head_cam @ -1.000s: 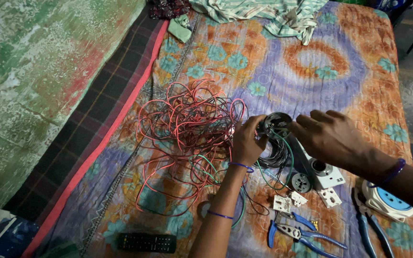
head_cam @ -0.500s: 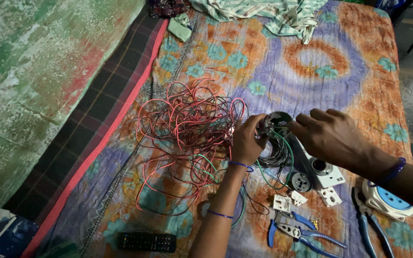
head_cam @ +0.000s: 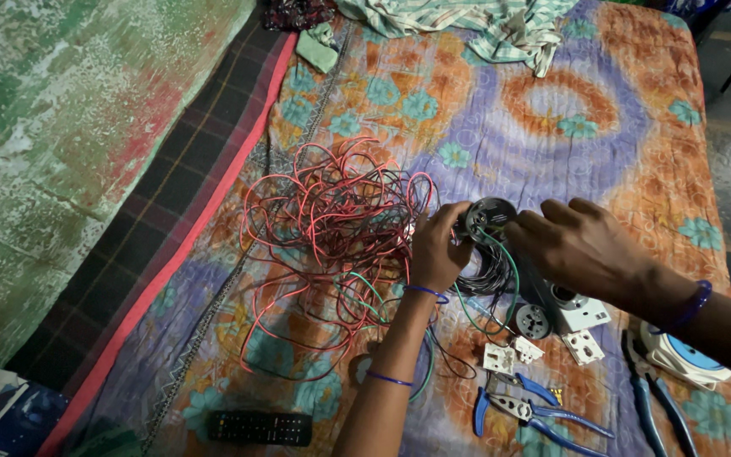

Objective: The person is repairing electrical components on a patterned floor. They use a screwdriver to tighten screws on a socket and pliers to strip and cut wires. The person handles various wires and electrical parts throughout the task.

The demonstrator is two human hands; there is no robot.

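A: What are the hands doing?

B: Both are together on one small part. The left hand (head_cam: pixel 437 250) has its fingers closed round the side of a round black fitting (head_cam: pixel 490 216). The right hand (head_cam: pixel 581 245) reaches across from the other side, its fingertips resting on the rim of the same fitting. Whether the right hand truly pinches it or only touches it, I cannot tell.

A: Where does the fitting sit?

B: Held just above the patterned bedsheet (head_cam: pixel 552 127), near the middle of it, with black and green wires (head_cam: pixel 492 271) running out beneath it.

A: And close by?

B: To the left, touching the left hand, a big loose tangle of red wire (head_cam: pixel 332 220). Below the right hand lie white switch parts (head_cam: pixel 581 313), two small white sockets (head_cam: pixel 509 355) and blue-handled pliers (head_cam: pixel 522 410). A second pair of pliers (head_cam: pixel 657 406) and a round white and blue piece (head_cam: pixel 683 355) lie by the right forearm.

A: How far along does the work look?

B: Early to middling, I would judge. A few wires seem to reach the fitting, but the red tangle is unsorted and the switch parts lie loose and unjoined. Much seems left.

A: Anything further out?

B: A black remote control (head_cam: pixel 260 427) at the near edge, a striped cloth (head_cam: pixel 484 21) at the far end, a checked blanket (head_cam: pixel 171 220) along the left.
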